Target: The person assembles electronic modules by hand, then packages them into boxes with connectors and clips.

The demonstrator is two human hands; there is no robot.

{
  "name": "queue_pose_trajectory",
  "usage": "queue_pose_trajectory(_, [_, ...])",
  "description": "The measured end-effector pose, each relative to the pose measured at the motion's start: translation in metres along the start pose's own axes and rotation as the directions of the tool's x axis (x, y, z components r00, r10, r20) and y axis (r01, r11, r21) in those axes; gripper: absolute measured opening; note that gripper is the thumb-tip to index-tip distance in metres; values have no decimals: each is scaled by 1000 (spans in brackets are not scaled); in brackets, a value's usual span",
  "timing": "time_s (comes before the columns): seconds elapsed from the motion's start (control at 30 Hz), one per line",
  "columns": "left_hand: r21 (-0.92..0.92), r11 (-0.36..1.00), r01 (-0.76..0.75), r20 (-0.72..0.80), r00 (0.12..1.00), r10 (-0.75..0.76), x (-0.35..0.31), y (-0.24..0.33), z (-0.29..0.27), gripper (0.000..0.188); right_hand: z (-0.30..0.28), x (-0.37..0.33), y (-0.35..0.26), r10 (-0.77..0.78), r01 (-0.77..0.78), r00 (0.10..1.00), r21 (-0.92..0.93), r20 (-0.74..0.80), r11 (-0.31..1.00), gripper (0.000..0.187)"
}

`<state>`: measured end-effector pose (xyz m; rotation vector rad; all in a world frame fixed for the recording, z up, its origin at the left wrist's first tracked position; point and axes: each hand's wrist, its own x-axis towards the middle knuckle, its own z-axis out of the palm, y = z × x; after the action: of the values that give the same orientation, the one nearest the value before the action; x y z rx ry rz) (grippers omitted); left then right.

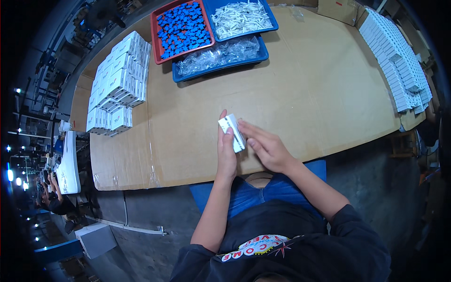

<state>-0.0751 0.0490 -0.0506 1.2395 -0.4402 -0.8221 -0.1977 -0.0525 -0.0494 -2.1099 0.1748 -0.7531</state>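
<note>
A small white box point(228, 125) with dark print is held up over the near part of the cardboard-covered table point(300, 94). My left hand point(226, 149) grips it from the left, with the thumb across its near face and fingers behind. Against the box's right side rest the fingers of my right hand point(267, 146), stretched out nearly flat, the thumb apart from them. The box is tilted, and its far side is hidden from view.
Stacked white boxes point(120, 77) stand at the left, and long rows of small white boxes point(394, 58) at the right. At the back are a red tray point(156, 49) of blue pieces, a blue tray point(274, 24) of white pieces and another blue tray point(263, 53) of clear plastic.
</note>
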Motion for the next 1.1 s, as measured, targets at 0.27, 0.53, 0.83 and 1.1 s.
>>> queue_pose_trajectory(0.27, [158, 916, -369, 282, 906, 317, -2, 6, 3, 112, -10, 16, -16, 639, -587, 724, 717, 259, 375, 47])
queue_pose_trajectory(0.53, [-8, 997, -75, 34, 997, 75, -9, -2, 11, 83, 17, 3, -18, 244, -209, 957, 209, -157, 955, 54])
queue_pose_trajectory(0.83, [-76, 975, -210, 11, 977, 212, -15, 2, 18, 94, 39, -8, -32, 179, -142, 954, 163, -240, 976, 53])
queue_pose_trajectory(1.1, [-112, 965, -236, 25, 970, 240, -17, -1, 16, 101, 37, -9, -32, 117, -97, 970, 102, -213, 990, 51])
